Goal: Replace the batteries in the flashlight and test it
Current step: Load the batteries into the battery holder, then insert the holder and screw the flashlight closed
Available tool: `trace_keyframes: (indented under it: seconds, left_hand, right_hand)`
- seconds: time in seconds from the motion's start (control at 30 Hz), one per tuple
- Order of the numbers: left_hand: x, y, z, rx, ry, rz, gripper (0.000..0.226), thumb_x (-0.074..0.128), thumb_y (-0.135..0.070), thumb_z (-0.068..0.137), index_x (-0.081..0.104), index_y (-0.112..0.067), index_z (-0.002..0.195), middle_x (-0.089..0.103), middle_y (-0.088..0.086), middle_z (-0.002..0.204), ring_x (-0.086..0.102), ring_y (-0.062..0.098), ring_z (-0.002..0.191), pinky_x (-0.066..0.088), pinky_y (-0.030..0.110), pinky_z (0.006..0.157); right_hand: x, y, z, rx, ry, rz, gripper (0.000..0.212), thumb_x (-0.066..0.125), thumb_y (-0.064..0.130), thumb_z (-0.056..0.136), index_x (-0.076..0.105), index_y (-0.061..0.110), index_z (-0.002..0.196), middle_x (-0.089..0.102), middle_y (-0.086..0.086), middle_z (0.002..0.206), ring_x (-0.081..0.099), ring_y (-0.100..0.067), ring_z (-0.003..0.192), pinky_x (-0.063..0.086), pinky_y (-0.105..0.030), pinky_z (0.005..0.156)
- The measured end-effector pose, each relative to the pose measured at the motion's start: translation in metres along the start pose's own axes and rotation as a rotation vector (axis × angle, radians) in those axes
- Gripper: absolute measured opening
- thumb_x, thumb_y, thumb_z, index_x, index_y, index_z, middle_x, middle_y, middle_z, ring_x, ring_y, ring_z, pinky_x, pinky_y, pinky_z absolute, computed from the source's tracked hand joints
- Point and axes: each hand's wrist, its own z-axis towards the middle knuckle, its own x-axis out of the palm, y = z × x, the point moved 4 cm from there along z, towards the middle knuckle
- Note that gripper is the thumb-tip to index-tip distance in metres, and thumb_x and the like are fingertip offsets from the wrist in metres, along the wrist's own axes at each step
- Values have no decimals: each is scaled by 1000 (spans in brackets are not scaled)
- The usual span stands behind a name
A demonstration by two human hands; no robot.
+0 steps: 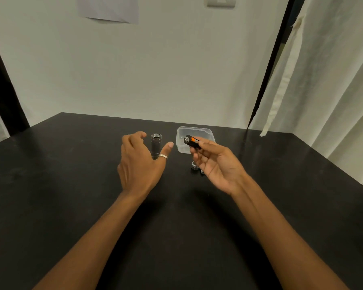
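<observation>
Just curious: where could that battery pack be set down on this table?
Bare table lies left of the left hand and right of the plastic tub. Crowded between flashlight tube, tub and the cap by the right hand.

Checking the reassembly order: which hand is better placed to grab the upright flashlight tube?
Left: the left hand is open beside the flashlight tube; the right hand grips the battery holder.

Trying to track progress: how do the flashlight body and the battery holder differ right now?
The flashlight body stands upright on the table; the battery holder is held tilted by the right hand. The body's top end is open; the holder shows an orange battery. Both are dark cylinders.
</observation>
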Motion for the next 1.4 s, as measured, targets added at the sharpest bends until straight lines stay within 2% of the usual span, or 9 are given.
trace_keyframes:
  seconds: [0.17, 0.37, 0.47, 0.6, 0.8, 1.03, 1.17, 1.27, 1.4]
  left_hand:
    - [18, 9, 4, 4, 153, -4, 88, 69, -62, 85, 36, -11, 148, 47, 10, 145, 47, 28, 131, 48, 44, 103]
    - [28, 10, 5, 38, 222, 78, 45, 59, -42, 99, 47, -12, 130, 64, 9, 116, 61, 28, 103, 54, 45, 85]
    - [27, 10, 7, 32, 221, 92, 41, 56, -38, 101, 47, -11, 132, 65, 10, 115, 63, 30, 102, 54, 47, 84]
    - [24, 2, 3, 195, 169, 61, 40, 60, -31, 101, 50, -12, 134, 64, 11, 120, 61, 30, 107, 53, 50, 90]
    - [27, -6, -4, 326, 201, 0, 36, 63, -26, 100, 55, -23, 134, 52, 10, 121, 59, 27, 97, 57, 43, 76]
    - [31, -8, -8, 383, 262, -37, 36, 64, -24, 98, 55, -25, 134, 47, 7, 121, 57, 23, 96, 57, 39, 74]
    - [33, -5, -8, 394, 277, -17, 36, 64, -27, 98, 56, -27, 134, 46, 5, 119, 55, 22, 95, 58, 41, 73]
    - [33, -5, -8, 400, 292, -28, 36, 63, -28, 99, 56, -28, 134, 46, 3, 119, 55, 20, 93, 57, 40, 73]
    - [34, -5, -9, 405, 317, -53, 38, 63, -28, 99, 55, -29, 136, 46, 2, 120, 56, 18, 95, 56, 36, 74]
  right_hand:
    - [-5, 0, 1, 28, -23, 62, 39, 58, 6, 97, 59, -6, 135, 74, -16, 102, 71, -19, 84, 58, -24, 67]
    - [-6, -1, 3, 51, -26, 86, 40, 60, 7, 97, 60, -6, 135, 73, -14, 99, 72, -19, 83, 59, -24, 65]
    - [-6, -1, 2, 52, -28, 90, 42, 60, 8, 97, 59, -5, 136, 73, -14, 98, 71, -18, 82, 59, -24, 65]
    - [-8, -1, 2, 26, -59, 66, 41, 61, 8, 98, 57, -4, 137, 74, -16, 103, 73, -19, 86, 60, -23, 66]
    - [-14, 5, 5, -85, -113, 46, 31, 62, 6, 98, 62, -6, 127, 75, -19, 108, 75, -22, 91, 63, -23, 74]
    - [-14, 4, 8, -176, -219, -236, 12, 64, 1, 98, 63, 1, 110, 77, -16, 100, 78, -23, 90, 62, -27, 79]
    - [-14, 6, 8, -271, -243, -426, 21, 70, 6, 95, 63, 2, 115, 73, -18, 111, 77, -27, 97, 61, -32, 86]
    - [-9, 4, 5, -356, -259, -633, 15, 79, 13, 89, 70, 15, 101, 77, -9, 102, 76, -22, 96, 58, -25, 74]
    - [-4, 1, 5, -421, -240, -761, 16, 84, 16, 83, 76, 17, 97, 78, -1, 97, 75, -14, 93, 60, -24, 81]
